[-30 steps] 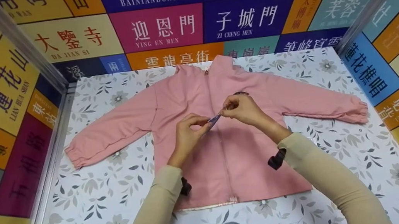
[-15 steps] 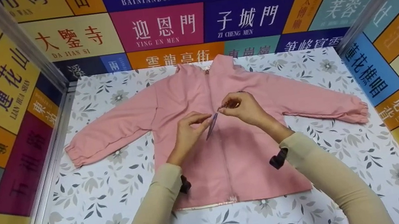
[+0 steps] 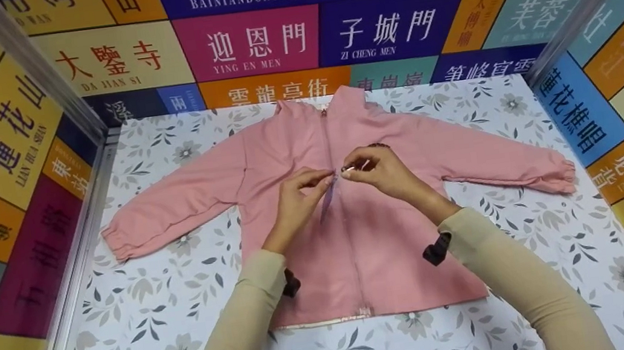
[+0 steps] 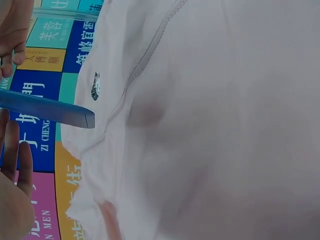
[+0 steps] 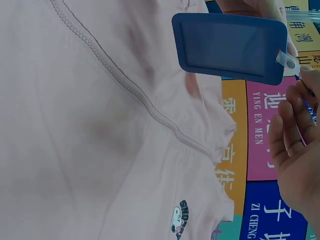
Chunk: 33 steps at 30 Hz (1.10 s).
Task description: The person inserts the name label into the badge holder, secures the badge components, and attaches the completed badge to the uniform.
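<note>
A blue badge holder (image 5: 225,47) with a clear window hangs between both hands, above the jacket. In the head view this badge holder (image 3: 326,202) appears nearly edge-on, tilted, its lower end pointing down-left. My left hand (image 3: 298,200) pinches it near its top edge with thumb and fingertips. My right hand (image 3: 383,171) pinches a small clip at the top, close beside the left fingertips. A pale strap with a snap (image 5: 288,61) joins that end of the holder. Below lies a pink zip-up jacket (image 3: 401,248), front up, sleeves spread.
The jacket's zipper (image 3: 353,261) runs down its middle. It lies on a floral-patterned table cover (image 3: 170,298). Colourful printed wall panels (image 3: 248,43) enclose the back and sides, with metal posts (image 3: 38,73) at the corners.
The badge holder has swung from lying along the left fingers to hanging down. My left fingertips have moved up to its top edge, by the clip. The jacket has stayed put.
</note>
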Tool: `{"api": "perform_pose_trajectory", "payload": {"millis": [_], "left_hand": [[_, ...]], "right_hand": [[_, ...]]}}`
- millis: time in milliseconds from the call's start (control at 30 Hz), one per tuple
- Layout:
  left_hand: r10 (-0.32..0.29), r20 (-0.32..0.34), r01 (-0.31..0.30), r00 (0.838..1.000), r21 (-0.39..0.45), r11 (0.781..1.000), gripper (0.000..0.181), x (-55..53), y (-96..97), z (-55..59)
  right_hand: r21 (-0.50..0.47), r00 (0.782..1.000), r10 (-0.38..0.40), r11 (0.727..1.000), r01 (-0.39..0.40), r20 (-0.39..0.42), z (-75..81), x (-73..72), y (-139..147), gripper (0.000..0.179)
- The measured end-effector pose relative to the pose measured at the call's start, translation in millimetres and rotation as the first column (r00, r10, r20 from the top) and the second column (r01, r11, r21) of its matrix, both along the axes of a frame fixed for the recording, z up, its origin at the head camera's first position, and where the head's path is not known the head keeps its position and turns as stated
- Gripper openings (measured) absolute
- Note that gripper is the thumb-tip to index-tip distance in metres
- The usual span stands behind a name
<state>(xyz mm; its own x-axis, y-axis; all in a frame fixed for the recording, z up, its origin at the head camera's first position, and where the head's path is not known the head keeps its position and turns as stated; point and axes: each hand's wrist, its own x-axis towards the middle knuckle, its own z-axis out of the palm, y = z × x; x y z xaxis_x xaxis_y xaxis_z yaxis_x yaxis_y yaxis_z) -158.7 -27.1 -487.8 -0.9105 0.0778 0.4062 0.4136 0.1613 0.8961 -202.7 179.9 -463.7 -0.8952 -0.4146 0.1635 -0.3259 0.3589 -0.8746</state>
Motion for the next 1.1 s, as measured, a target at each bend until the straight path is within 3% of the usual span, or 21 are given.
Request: {"api": "perform_pose_trajectory", "payload": {"millis": [200,333,467,700,833,1100], "left_hand": [[-0.028,-0.029,0.028,0.999,0.021,0.999,0.018,1.1,1.1,3.2],[-0.054,-0.039,0.054,0.998,0.004,0.999,0.017,1.8,1.2,4.9],[-0.071,-0.068,0.068,0.995,-0.047,0.997,0.014,1.6,1.4,4.7],[-0.075,-0.128,0.056,0.989,-0.145,0.988,0.018,-14.7,-1.2,-23.6],[-0.067,-0.145,0.047,0.987,-0.137,0.989,0.017,-14.8,-0.7,-23.2],[-0.082,-0.149,0.051,0.985,-0.197,0.979,0.017,-13.8,-3.6,-23.7]], "right_hand": [[-0.003,1.000,0.021,1.000,-0.021,0.013,20.7,16.7,-4,0.016],[-0.016,0.999,0.033,0.999,-0.033,-0.002,23.1,21.7,-5,0.017],[-0.028,1.000,0.030,0.999,-0.029,0.000,17.6,23.3,-4,0.017],[-0.007,1.000,0.021,1.000,-0.021,-0.002,14.3,27.2,-3,0.016],[-0.002,1.000,0.020,1.000,-0.020,-0.013,15.2,26.2,-3,0.016],[0.009,0.998,-0.008,1.000,0.008,-0.061,-9.7,11.9,5,0.014]]}}
